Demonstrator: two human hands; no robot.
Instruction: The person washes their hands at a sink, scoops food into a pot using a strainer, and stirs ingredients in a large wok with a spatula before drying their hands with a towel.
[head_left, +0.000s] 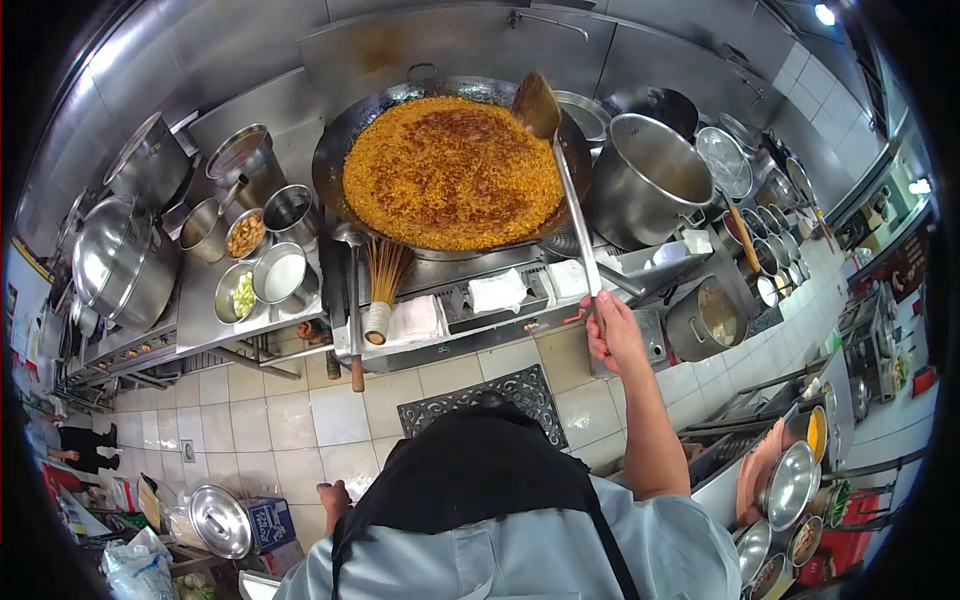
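My right hand (615,333) is closed around the handle end of a long-handled wok spatula (572,190). Its broad, brown-stained blade is raised over the right rim of a large black wok (330,165). Inside the wok lies a wide layer of orange-brown, grainy food (450,175) with darker reddish patches and an oily shine. Low beside my body is my left hand (335,497), away from the stove; its fingers are too small to make out. In front of the wok, a bamboo whisk brush (385,285) and a ladle (354,300) rest at the stove's edge.
Left of the wok stand metal pots with white powder (285,275), chopped pale green pieces (243,295) and brown chunks (246,235). A tall stockpot (650,180) is at its right. Folded white cloths (497,291) line the front ledge. A floor grate (490,400) lies below.
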